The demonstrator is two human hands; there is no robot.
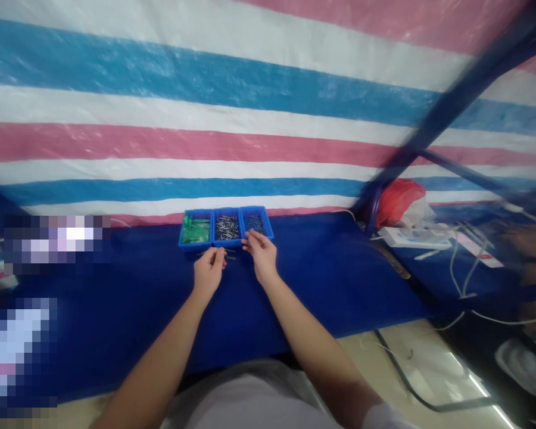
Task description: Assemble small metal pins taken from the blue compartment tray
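Observation:
Three small blue trays stand side by side at the far edge of a blue-covered table [116,310]. The left tray [195,230] holds green pieces, the middle tray [227,227] holds several small metal pins, and the right tray [255,223] holds several thin dark parts. My left hand [209,269] is pinched shut just in front of the middle tray, over a few loose pins [230,257] on the cloth. My right hand [259,253] is pinched shut at the front lip of the right tray. What either pinch holds is too small to name.
A striped pink, white and blue tarp [205,119] hangs behind the table. To the right stand a dark blue metal frame [464,89], a red bag [399,199], a white power strip [413,237] and loose cables [464,274]. Blurred patches cover the left side.

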